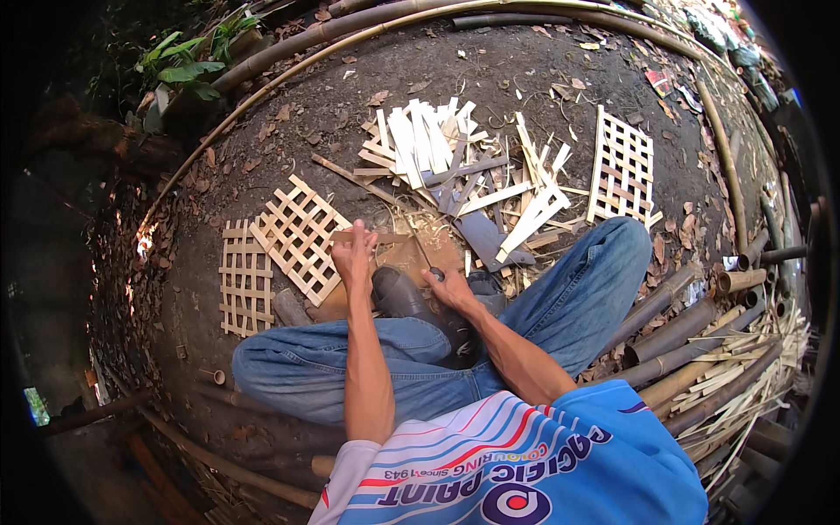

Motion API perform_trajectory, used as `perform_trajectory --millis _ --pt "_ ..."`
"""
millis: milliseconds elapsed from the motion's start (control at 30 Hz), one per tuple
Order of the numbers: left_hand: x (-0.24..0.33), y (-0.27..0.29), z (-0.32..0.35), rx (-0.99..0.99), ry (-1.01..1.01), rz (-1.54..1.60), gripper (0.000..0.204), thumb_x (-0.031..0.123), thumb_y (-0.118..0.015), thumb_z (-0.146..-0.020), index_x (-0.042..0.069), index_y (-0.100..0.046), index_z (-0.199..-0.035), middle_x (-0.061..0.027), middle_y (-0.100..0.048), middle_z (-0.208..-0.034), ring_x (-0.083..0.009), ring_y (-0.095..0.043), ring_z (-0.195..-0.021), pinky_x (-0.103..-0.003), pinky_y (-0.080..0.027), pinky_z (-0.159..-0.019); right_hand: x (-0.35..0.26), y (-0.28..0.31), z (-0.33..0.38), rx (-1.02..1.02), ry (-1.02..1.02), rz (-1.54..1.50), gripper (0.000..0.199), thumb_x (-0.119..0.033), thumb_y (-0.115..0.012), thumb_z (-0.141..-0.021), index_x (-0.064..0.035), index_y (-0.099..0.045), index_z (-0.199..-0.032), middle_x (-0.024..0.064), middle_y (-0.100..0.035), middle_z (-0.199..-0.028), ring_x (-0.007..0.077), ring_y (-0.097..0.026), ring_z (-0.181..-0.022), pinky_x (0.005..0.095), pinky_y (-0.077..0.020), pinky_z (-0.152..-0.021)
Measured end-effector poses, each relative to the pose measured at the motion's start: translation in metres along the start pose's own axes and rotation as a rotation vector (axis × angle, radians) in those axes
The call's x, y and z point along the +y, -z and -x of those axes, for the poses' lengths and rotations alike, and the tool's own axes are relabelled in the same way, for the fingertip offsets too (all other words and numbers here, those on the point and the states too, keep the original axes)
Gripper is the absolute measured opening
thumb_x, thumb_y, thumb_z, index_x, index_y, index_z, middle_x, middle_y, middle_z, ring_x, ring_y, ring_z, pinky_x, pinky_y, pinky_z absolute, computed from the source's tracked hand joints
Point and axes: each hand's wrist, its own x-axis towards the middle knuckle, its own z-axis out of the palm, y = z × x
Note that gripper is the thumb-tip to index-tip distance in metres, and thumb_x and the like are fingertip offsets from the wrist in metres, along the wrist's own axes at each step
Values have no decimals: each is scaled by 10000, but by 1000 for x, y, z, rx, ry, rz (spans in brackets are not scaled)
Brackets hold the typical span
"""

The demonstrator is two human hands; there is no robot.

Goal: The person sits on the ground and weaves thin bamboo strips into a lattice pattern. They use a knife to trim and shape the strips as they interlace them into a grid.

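Observation:
My left hand [353, 261] is closed around one end of a flat brown bamboo strip [392, 237], which points to the right. In my right hand [453, 289] is the dark handle of a knife [422, 248]. Its thin blade slants up and leftward, close to the strip's free end; whether they touch I cannot tell. Below both hands lies a brown board [442, 246] between my dark shoes [398, 292]. Left of my left hand, a woven bamboo lattice [302, 236] overlaps a second lattice [246, 278].
Pale bamboo strips [423, 140] and darker strips [479, 168] are heaped beyond my hands. A third lattice [623, 164] rests beyond my right knee. Bamboo poles [674, 337] and shavings [744, 372] lie at the right. A long pole [262, 92] curves along the far ground.

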Motion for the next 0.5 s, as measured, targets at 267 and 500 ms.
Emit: perform_trajectory --millis 267,500 --pt "-6 -13 10 123 0 -145 493 389 -573 -1002 -83 -600 -1141 -189 -691 -918 -270 -701 -662 -307 -557 -537 -4 3 -8 45 42 58 684 -552 -550 -933 86 -633 -1164 333 -675 -1023 437 -658 -1037 461 -494 -920" --pt "-39 5 -14 185 -132 -379 560 435 -540 -998 -110 -646 -1070 -198 -691 -865 -289 -701 -741 -355 -570 -558 -42 -10 20 -104 253 116 581 -475 -586 -945 82 -652 -1096 301 -679 -916 398 -679 -876 446 -510 -805"
